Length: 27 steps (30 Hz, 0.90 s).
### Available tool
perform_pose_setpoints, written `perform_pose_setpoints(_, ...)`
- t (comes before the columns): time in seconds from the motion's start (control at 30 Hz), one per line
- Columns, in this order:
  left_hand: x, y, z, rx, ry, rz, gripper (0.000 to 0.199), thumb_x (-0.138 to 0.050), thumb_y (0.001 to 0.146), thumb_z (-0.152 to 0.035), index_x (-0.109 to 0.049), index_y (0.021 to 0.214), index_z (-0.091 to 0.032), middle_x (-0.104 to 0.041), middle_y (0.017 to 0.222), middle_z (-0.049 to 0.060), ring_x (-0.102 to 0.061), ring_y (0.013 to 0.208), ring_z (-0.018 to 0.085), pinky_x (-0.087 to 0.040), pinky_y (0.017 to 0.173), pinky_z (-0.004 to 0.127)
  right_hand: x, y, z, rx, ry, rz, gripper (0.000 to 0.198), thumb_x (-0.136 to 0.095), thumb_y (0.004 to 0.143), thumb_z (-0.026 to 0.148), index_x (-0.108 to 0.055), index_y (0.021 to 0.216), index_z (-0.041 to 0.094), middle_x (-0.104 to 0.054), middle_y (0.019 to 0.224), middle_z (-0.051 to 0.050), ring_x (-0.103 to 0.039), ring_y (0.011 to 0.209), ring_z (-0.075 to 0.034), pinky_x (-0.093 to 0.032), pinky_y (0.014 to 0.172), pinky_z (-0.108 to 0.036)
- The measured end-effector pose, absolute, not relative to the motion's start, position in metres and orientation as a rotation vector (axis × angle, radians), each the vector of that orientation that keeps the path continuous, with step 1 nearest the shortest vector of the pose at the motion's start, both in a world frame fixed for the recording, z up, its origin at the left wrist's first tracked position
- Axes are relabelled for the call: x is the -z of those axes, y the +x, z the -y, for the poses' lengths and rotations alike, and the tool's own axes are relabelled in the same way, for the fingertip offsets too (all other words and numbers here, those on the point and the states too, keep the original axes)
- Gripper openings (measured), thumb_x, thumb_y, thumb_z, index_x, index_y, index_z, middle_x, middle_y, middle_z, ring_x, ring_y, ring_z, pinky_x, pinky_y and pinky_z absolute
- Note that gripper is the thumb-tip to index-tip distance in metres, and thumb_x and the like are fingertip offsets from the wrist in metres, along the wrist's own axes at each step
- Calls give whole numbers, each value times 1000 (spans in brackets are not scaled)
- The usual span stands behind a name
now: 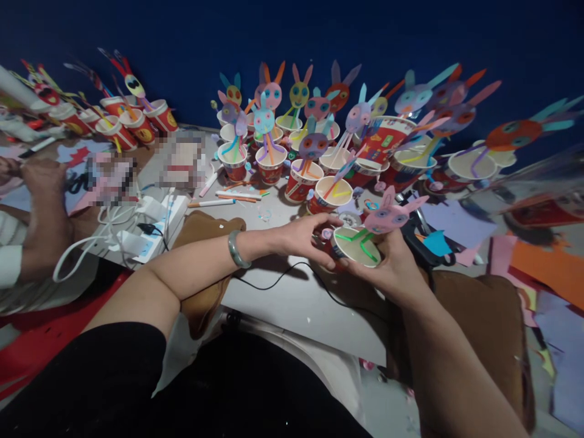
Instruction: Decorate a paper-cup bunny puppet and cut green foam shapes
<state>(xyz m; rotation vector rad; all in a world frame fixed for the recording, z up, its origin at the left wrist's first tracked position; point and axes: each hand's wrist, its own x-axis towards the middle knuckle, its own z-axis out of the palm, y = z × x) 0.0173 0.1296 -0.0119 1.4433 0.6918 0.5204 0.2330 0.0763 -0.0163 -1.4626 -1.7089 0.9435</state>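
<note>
A paper cup (349,240) with a pink rabbit-eared paper face (385,219) and bent green straws (367,248) is held tilted in front of me. My right hand (395,261) wraps its right side, thumb at the near rim. On the other side, my left hand (310,237) curves its fingers and thumb against the cup, around a small pink piece (327,233) on the cup wall. The fingers behind the cup are hidden. Just beyond stands another paper cup (333,193) with yellow and purple pieces in it.
Several finished-looking cups with paper faces (271,159) crowd the back. Markers (212,202) and a white power strip (155,228) lie left. A black cable (274,285) crosses the table before me. Coloured paper (547,267) covers the right. At far left is another person's hand (45,182).
</note>
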Motion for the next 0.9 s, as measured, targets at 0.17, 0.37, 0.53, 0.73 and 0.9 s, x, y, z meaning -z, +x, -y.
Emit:
perform_pose_setpoints(0.17,18,21,-125,-614,1607,-702,79,-87,55,-23,-57,127,-16,-60,130,14,-60,116,29,-51,96,44,15,231,-73,-955,-1406,1727,80,-83,62,52,-45,125,20,-61,125,-17,-62,114,-34,-54,94,-45)
perform_pose_setpoints(0.37,26,22,-127,-707,1712,-677,78,-84,60,-26,-55,132,-13,-60,131,15,-62,114,28,-48,102,44,17,230,-73,-876,-1316,1725,79,-85,62,53,-48,124,22,-62,118,-12,-64,108,-31,-56,90,-43)
perform_pose_setpoints(0.53,29,23,-127,-770,1740,-651,80,-84,60,-27,-53,132,-12,-58,134,16,-60,117,29,-48,102,43,14,229,-72,-777,-1274,1736,75,-85,64,52,-49,123,22,-62,117,-12,-64,104,-30,-56,87,-43)
perform_pose_setpoints(0.73,25,23,-127,-802,1604,-674,81,-89,58,-33,-55,129,-14,-61,129,16,-64,111,28,-53,96,42,12,233,-73,-888,-1188,1694,98,-91,57,51,-42,137,25,-58,134,-14,-60,122,-33,-52,100,-44)
perform_pose_setpoints(0.9,20,21,-129,-828,1444,-682,76,-88,62,-35,-54,127,-17,-64,123,13,-67,104,24,-55,91,38,2,250,-75,-951,-1147,1659,108,-91,57,49,-36,147,28,-58,138,-12,-55,130,-31,-46,109,-46)
